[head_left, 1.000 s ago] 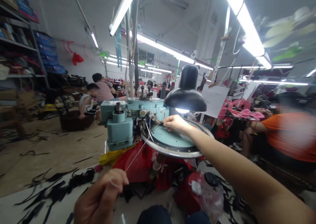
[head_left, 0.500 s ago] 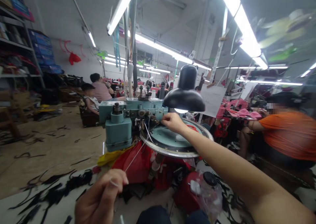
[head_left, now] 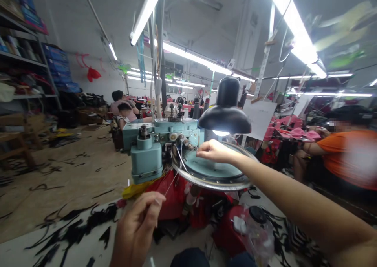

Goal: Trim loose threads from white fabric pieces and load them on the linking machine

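A white thread point(head_left: 171, 185) runs from the teal sewing machine point(head_left: 146, 157) down to my left hand point(head_left: 138, 225), which pinches its end between thumb and fingers. My right hand point(head_left: 214, 151) is over the round teal plate point(head_left: 216, 168) with its toothed metal rim, close to the machine's thread guides. Its fingers are pressed together, and what they hold is too small to make out. A lit black lamp point(head_left: 225, 117) hangs just above my right hand.
Below the machine are red cloth point(head_left: 169, 198), a red container point(head_left: 229, 229) and a clear plastic bag point(head_left: 260, 235). Black strips point(head_left: 97, 218) litter the floor. A person in orange point(head_left: 350, 157) sits at the right; two people sit behind the machine at the left.
My left hand has moved up and right, nearer the machine, with the thread. My right hand is slightly lower and further right over the plate. The whole view has shifted a little.
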The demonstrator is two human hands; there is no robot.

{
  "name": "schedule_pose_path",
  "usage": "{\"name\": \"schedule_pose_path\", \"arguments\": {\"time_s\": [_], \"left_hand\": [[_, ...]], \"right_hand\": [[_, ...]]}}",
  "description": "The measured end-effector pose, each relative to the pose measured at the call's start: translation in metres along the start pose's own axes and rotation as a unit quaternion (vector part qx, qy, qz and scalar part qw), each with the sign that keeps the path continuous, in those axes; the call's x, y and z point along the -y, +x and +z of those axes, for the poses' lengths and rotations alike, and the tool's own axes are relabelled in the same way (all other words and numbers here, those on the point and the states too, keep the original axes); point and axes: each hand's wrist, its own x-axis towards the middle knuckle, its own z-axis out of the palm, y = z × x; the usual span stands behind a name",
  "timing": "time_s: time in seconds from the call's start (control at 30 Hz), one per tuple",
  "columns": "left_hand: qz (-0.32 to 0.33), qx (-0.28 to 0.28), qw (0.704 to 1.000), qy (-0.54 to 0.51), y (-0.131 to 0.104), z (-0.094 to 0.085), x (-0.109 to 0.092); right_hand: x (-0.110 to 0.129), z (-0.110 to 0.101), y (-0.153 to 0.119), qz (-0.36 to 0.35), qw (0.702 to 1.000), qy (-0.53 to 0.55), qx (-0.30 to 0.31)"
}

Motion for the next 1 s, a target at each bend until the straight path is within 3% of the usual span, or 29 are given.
{"name": "schedule_pose_path", "arguments": {"time_s": [0.1,0.2,0.27,0.33,0.43,0.53,0.6,0.77,0.9,1.0], "left_hand": [[-0.081,0.051,0.994,-0.057,0.015,0.032,0.004],[-0.161,0.139,0.961,-0.176,0.018,0.055,0.005],[-0.189,0.178,0.938,-0.231,0.015,0.051,0.004],[-0.187,0.167,0.938,-0.239,0.014,0.03,0.001],[-0.14,0.146,0.968,-0.15,0.021,-0.011,-0.005],[-0.107,0.154,0.982,-0.015,0.037,-0.033,-0.013],[-0.079,0.148,0.985,0.036,0.047,-0.035,-0.02],[0.082,0.103,0.987,0.092,0.064,-0.019,-0.043],[0.157,0.077,0.976,0.133,0.068,-0.016,-0.066],[0.207,0.03,0.964,0.165,0.063,-0.031,-0.079]], "right_hand": [[0.005,0.003,-0.006,0.004,1.0,-0.024,0.011],[0.007,0.007,-0.009,0.005,0.999,-0.031,0.008],[0.005,0.007,-0.01,0.007,1.0,-0.029,-0.007],[0.002,0.007,-0.011,0.008,1.0,-0.021,-0.02],[0.002,0.004,-0.013,-0.018,1.0,-0.008,0.0],[0.007,0.002,-0.016,-0.046,0.999,0.003,0.019],[0.012,0.001,-0.019,-0.041,0.999,0.017,0.013],[0.014,-0.003,-0.022,-0.038,0.998,0.036,0.022],[0.006,-0.004,-0.016,0.014,0.993,0.044,-0.107],[0.004,-0.007,-0.018,0.06,0.978,0.034,-0.197]]}}
